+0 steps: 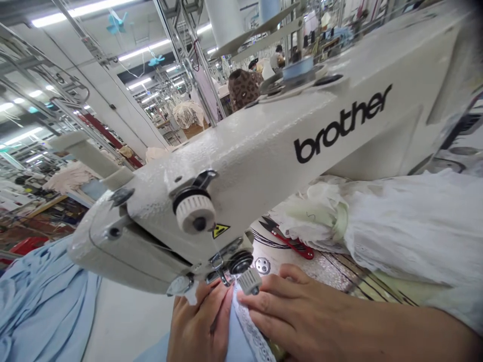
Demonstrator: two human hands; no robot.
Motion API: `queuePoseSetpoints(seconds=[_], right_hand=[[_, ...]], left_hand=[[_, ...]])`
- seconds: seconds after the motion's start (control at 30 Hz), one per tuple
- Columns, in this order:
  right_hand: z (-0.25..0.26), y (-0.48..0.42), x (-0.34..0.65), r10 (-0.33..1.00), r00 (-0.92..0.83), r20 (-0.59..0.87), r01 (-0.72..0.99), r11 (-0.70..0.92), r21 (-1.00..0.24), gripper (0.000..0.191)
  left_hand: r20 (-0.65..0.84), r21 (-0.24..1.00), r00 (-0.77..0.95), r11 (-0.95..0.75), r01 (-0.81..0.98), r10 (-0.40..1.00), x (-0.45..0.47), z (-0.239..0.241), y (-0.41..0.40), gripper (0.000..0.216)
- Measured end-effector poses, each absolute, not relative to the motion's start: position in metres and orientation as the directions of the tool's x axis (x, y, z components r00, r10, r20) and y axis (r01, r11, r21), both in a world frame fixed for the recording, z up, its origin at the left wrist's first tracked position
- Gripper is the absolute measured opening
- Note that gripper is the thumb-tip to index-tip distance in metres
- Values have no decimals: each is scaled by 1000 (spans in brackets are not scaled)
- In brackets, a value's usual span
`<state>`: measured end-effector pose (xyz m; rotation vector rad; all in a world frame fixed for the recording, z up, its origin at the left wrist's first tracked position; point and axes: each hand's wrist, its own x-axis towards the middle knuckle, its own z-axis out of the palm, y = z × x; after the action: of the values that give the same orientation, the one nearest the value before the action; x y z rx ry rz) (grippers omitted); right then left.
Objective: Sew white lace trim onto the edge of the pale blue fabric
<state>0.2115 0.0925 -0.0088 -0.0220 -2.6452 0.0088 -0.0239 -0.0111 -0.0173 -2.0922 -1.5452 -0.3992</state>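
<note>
A strip of white lace trim [251, 326] lies along light blue fabric [237, 334] under the head of a white sewing machine [241, 171]. My left hand [202, 322] is on the blue fabric to the left of the lace, its fingers pressed together close to the presser foot. From the right, my right hand [302, 309] reaches in with fingers stretched out and slightly apart, fingertips at the lace edge. Its thumb is hidden. The needle area is mostly covered by the machine head and a ribbed knob [249, 281].
Red-handled thread snips [289, 239] lie on the machine bed behind my right hand. White gathered fabric [407, 226] is heaped at the right. Loose blue fabric [45, 301] hangs at the left. Dark cords [339, 266] run beneath my right forearm. Other workstations stand farther back.
</note>
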Motion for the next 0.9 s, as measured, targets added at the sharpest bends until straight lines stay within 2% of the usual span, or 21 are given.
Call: queuePoseSetpoints(seconds=[0.33, 0.67, 0.73, 0.9], right_hand=[[-16, 91, 211, 14, -891, 453, -6, 999, -43, 36], [-6, 96, 219, 28, -899, 436, -2, 998, -67, 35], [-4, 97, 221, 14, -911, 413, -30, 994, -101, 38], [1, 98, 223, 22, -926, 377, -41, 987, -157, 41]], left_hand=[[499, -180, 293, -233, 956, 815, -21, -13, -10, 19], [446, -75, 341, -346, 935, 828, -25, -8, -13, 27], [435, -111, 360, -348, 931, 825, -25, -7, -13, 27], [367, -292, 462, -372, 881, 807, -29, -7, -14, 33]])
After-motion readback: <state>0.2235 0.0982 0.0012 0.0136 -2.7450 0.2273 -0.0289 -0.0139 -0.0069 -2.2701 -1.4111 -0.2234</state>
